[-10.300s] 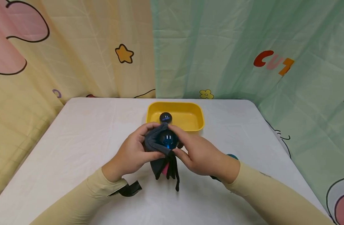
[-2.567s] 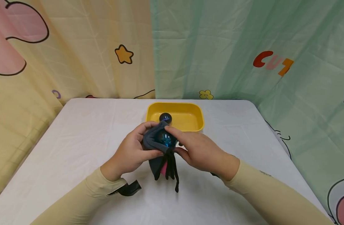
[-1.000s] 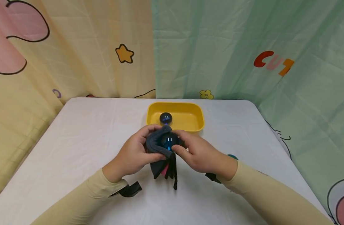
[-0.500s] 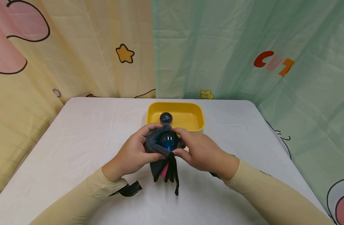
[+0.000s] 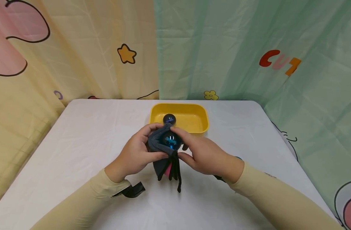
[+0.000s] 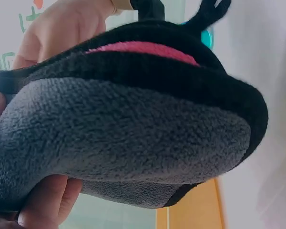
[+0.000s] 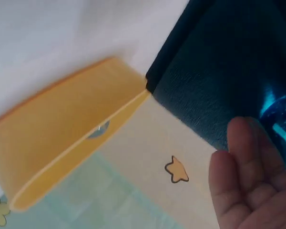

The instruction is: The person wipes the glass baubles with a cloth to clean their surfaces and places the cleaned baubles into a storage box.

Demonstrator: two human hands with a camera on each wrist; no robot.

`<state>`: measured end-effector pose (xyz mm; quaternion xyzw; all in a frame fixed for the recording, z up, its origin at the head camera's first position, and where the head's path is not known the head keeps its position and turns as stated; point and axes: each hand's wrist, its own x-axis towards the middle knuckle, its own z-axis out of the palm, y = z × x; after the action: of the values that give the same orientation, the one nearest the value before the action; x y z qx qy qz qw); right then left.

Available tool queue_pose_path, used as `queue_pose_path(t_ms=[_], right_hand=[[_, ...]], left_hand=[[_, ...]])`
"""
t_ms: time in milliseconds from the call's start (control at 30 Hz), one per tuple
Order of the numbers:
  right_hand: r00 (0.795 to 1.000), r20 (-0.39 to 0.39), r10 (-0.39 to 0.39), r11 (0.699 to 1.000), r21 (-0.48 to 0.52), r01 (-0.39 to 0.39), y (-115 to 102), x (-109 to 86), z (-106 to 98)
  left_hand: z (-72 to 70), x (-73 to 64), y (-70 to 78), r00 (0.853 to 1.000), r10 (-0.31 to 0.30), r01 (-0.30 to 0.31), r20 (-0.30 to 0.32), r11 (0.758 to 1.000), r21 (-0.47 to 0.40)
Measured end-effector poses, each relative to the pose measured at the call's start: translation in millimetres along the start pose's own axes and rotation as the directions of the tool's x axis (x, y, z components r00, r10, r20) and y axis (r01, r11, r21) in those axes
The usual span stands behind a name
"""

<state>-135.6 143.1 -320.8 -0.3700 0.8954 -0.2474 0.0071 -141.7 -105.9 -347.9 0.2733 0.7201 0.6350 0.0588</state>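
A grey fleece cloth with black edging is folded around the left side of a glossy dark blue ball. Fingers behind it and thumb in front, my left hand grips the cloth. My right hand holds the ball from the right, its index finger by the cloth's upper corner and its thumb below. Under the ball hang a pink patch and several black strips. In the right wrist view the ball's shiny side shows beyond my fingers. The left wrist view shows pink inside the cloth's black-edged fold.
Just beyond my hands, a yellow tray stands on the white table; a second dark ball appears at its left. A black flap sticks out by my left sleeve. Printed curtains hang behind the table.
Since one second ago, my right thumb has moved from the ball's front to below it, and the index finger has risen to the cloth's upper corner. My left hand keeps its grip.
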Motion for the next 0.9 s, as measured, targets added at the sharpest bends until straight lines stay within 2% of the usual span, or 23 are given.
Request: queue_pose_path(t_ms=[100, 133, 200, 300, 400, 500, 633, 767, 900], right_hand=[[0.999, -0.035, -0.041, 0.979, -0.2, 0.033, -0.5, 0.5, -1.2], [0.998, -0.043, -0.047, 0.974, -0.225, 0.036, -0.1, 0.6, -1.2], [0.999, -0.044, -0.025, 0.978, -0.21, 0.015, 0.2, 0.8, -1.0], [0.999, -0.005, 0.053, 0.998, -0.024, -0.054, 1.6, 1.0, -0.1], [0.991, 0.035, 0.131, 0.971, 0.196, -0.136, 3.6, 1.2, 0.6], [0.989, 0.03, 0.144, 0.951, 0.273, -0.146, 4.6, 1.0, 0.5], [0.997, 0.005, 0.081, 0.974, 0.211, -0.08, 4.0, 0.9, -1.1], [1.0, 0.005, 0.022, 0.997, 0.073, -0.022, 2.7, 0.8, -3.5], [1.0, 0.007, -0.009, 0.997, -0.079, 0.01, 2.4, -0.3, -3.4]], left_hand=[[-0.5, 0.5, 1.4, 1.0, -0.009, 0.009, 0.007, 1.0, -0.016], [-0.4, 0.6, 1.3, 1.0, -0.011, 0.012, 0.014, 1.0, -0.018], [0.3, 0.6, 1.2, 1.0, -0.015, 0.015, 0.025, 1.0, -0.012], [2.1, 0.3, 1.6, 0.999, -0.018, 0.018, 0.037, 1.0, 0.012], [3.6, -0.2, 2.9, 0.999, -0.025, 0.023, 0.04, 0.999, 0.038], [4.1, -0.4, 5.0, 0.999, -0.024, 0.022, 0.032, 0.998, 0.052], [3.2, 1.1, 7.7, 1.0, -0.015, 0.014, 0.012, 0.998, 0.06], [1.3, 2.5, 9.5, 1.0, -0.012, 0.012, 0.004, 0.999, 0.05], [1.7, 2.1, 10.5, 0.999, -0.021, 0.02, 0.025, 0.999, 0.043]])
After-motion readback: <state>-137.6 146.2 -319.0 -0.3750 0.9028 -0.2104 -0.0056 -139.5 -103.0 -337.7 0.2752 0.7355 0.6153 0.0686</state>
